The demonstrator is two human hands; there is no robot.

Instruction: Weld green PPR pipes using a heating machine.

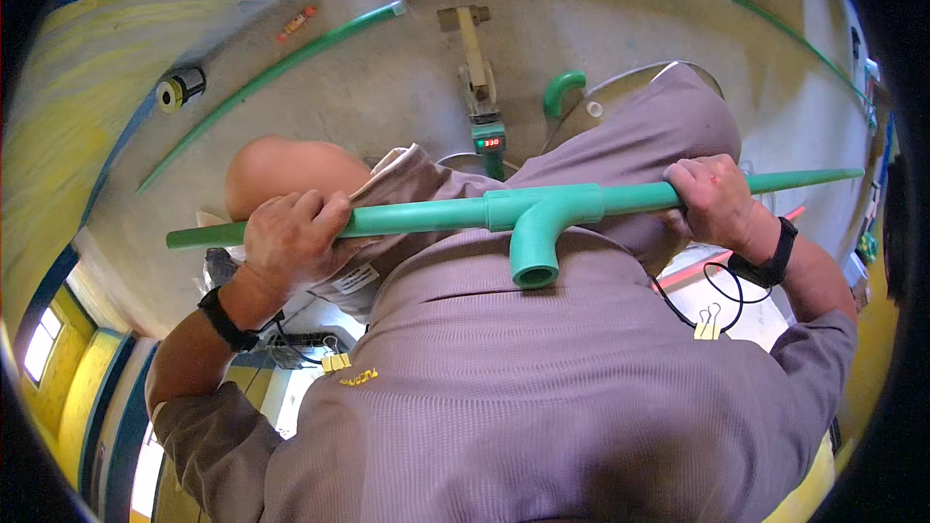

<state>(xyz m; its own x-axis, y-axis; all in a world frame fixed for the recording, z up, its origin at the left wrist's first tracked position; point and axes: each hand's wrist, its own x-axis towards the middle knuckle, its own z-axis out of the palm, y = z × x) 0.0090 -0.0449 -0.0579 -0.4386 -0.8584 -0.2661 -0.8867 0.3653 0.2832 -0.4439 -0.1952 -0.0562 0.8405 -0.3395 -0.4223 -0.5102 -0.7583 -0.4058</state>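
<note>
Across my lap runs a green plastic pipe [417, 219], roughly level, with a green tee fitting [542, 205] at its middle. The fitting's curved branch points down toward my body, and its round mouth is open. My left hand [298, 237] wraps round the pipe to the left of the fitting, near that end. On the other side, my right hand [712, 196] is closed round the pipe, which extends past it to the far right. Beyond my knees a green pipe-welding heater [489, 141] with a lit red display lies on the floor.
Past the heater lies a hammer [473, 39]. A green elbow [562, 94] and a small white ring [594, 109] are near my right knee. Long green pipes [276, 71] lie at far left and far right. A roll [172, 94] sits by the yellow-blue wall.
</note>
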